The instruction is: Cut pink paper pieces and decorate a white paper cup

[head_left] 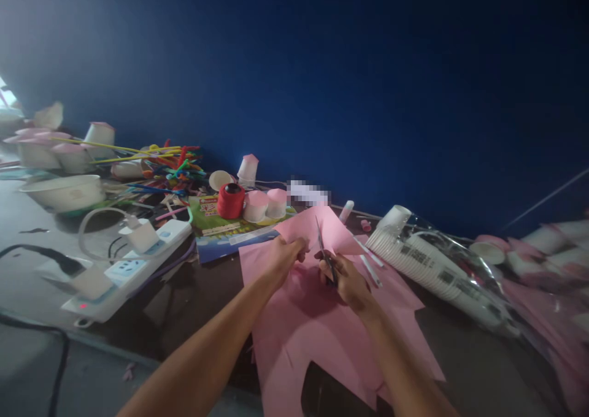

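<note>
My right hand (347, 280) is closed round the handles of a pair of scissors (321, 243), whose blades point up and away from me. The blades lie against a piece of pink paper (340, 230). Pinched at its near left edge, that same paper is in my left hand (289, 256). Below both hands, larger pink sheets (304, 325) are spread over the dark tabletop. Two thin white sticks, perhaps pens (371, 270), rest just right of my right hand. The scissors' handles are mostly hidden by my fingers.
A red thread spool (230, 201) and pink-topped paper cups (256, 206) stand behind my left hand. Stacked white cups in a clear bag (418, 257) lie right. Left are a power strip (129, 270) with cables, a white bowl (64, 191) and colourful pipe cleaners (184, 162). A blue wall rises behind.
</note>
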Demonstrator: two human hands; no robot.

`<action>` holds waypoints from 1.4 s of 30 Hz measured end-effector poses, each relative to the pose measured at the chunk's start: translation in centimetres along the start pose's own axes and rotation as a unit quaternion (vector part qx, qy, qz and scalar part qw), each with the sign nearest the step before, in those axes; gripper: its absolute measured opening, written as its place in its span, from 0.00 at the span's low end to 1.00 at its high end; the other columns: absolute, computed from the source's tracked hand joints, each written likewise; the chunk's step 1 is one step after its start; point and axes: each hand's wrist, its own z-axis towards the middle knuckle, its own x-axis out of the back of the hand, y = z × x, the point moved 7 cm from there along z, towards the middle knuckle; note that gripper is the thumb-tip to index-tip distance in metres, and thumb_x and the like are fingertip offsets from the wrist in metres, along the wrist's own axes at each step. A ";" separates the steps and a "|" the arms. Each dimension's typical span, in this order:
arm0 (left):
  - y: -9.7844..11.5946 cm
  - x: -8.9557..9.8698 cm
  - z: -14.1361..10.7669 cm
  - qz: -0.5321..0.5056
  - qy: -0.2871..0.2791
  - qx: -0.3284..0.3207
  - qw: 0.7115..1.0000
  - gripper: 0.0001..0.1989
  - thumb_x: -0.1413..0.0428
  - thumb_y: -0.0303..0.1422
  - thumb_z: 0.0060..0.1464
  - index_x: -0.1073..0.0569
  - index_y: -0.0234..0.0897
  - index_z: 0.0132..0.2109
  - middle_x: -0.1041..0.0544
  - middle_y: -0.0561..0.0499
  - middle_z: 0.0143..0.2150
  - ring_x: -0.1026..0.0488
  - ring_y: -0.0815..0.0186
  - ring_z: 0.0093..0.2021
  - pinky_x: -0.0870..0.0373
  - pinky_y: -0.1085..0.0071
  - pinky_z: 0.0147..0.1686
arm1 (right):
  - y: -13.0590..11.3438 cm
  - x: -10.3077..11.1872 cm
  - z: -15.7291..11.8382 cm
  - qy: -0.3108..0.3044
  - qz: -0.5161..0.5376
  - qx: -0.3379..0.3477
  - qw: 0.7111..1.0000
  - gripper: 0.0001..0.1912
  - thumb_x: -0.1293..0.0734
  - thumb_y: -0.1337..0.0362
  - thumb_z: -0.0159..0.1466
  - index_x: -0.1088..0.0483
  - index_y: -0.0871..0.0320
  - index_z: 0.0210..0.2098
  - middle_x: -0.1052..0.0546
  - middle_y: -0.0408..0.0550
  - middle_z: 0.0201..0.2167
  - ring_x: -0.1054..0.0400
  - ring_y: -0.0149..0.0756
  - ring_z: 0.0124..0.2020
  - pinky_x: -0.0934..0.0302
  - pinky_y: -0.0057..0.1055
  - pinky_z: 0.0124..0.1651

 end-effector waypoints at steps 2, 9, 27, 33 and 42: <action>0.1 0.1 0.0 0.006 0.003 -0.001 1.000 0.15 0.43 0.37 0.46 0.31 0.34 0.17 0.33 0.52 0.15 0.40 0.72 0.16 0.46 0.74 0.17 | -0.3 -0.1 -0.1 -0.003 0.013 0.000 1.000 0.19 0.36 0.50 0.61 0.32 0.61 0.40 0.35 0.38 0.18 0.44 0.31 0.22 0.49 0.29 0.28; 0.5 0.1 0.1 0.015 -0.001 -0.030 0.999 0.17 0.43 0.37 0.45 0.33 0.34 0.15 0.33 0.52 0.14 0.38 0.72 0.18 0.43 0.73 0.22 | -0.8 0.0 -0.2 0.000 0.022 -0.004 1.000 0.20 0.36 0.48 0.59 0.32 0.60 0.37 0.37 0.38 0.16 0.46 0.31 0.21 0.51 0.29 0.26; -0.1 0.0 0.3 -0.019 -0.006 -0.016 1.000 0.16 0.42 0.38 0.45 0.33 0.34 0.16 0.34 0.52 0.14 0.37 0.71 0.19 0.40 0.73 0.23 | -0.8 0.1 -0.2 0.000 0.014 0.005 1.000 0.18 0.37 0.47 0.60 0.32 0.57 0.32 0.36 0.40 0.17 0.45 0.31 0.21 0.49 0.30 0.26; 0.0 -0.1 0.4 -0.033 -0.016 -0.023 0.999 0.16 0.42 0.37 0.44 0.34 0.34 0.16 0.36 0.52 0.13 0.37 0.71 0.18 0.40 0.73 0.22 | -1.0 0.0 -0.3 -0.009 0.035 0.002 0.999 0.21 0.34 0.46 0.58 0.31 0.59 0.35 0.38 0.38 0.18 0.46 0.30 0.21 0.51 0.29 0.26; -0.1 -0.1 0.7 -0.050 -0.023 -0.024 0.998 0.15 0.41 0.35 0.43 0.34 0.34 0.17 0.36 0.53 0.14 0.39 0.72 0.17 0.40 0.73 0.21 | -0.9 0.1 -0.4 -0.027 0.043 -0.005 0.999 0.22 0.34 0.46 0.58 0.31 0.61 0.38 0.38 0.38 0.18 0.47 0.29 0.22 0.52 0.29 0.26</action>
